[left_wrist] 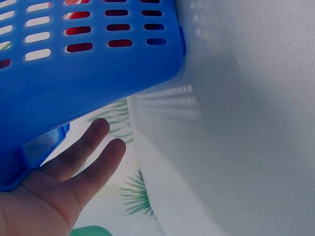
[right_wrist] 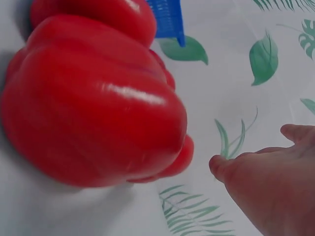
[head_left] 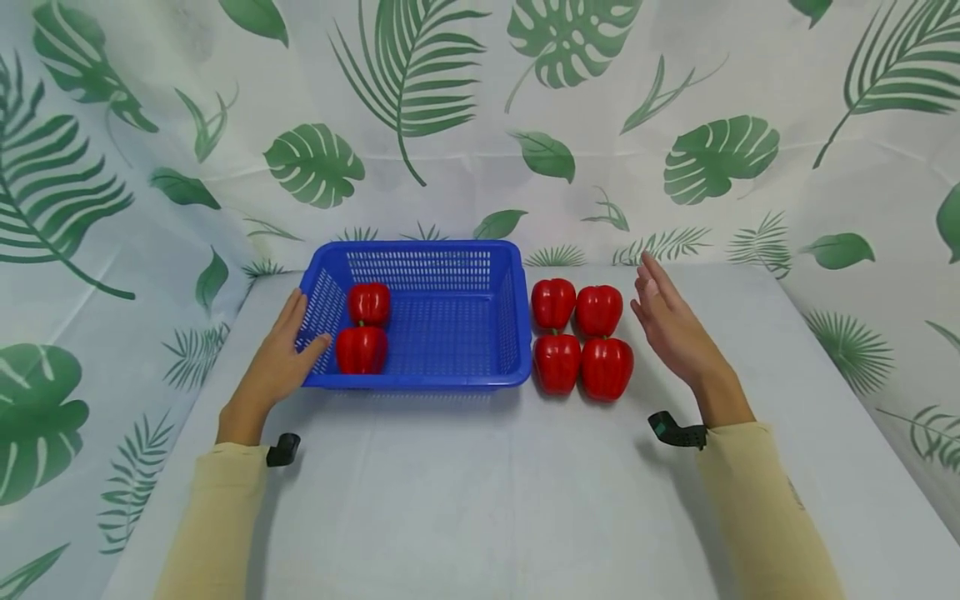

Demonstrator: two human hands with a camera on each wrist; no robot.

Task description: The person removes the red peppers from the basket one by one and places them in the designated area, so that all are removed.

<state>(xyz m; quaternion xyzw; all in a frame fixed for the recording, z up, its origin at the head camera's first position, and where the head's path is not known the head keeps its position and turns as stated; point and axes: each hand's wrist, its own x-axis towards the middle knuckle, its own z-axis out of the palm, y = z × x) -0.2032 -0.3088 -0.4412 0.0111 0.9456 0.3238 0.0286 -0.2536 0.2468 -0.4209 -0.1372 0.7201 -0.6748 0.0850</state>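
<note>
Left hand (head_left: 273,365), fingers loosely extended, is at the left end of one blue perforated plastic basket (head_left: 420,382), contact unclear. Right hand (head_left: 678,337), fingers straight, is beside four glossy red bell peppers (head_left: 607,371), which stand between it and the basket on the white desk (head_left: 465,500). Two red peppers (head_left: 362,350) sit inside, at left. Leaf-printed white cloth (head_left: 465,196) hangs behind.

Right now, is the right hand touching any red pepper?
Apart. The head view shows a pale gap between the right hand and the nearest red pepper.
</note>
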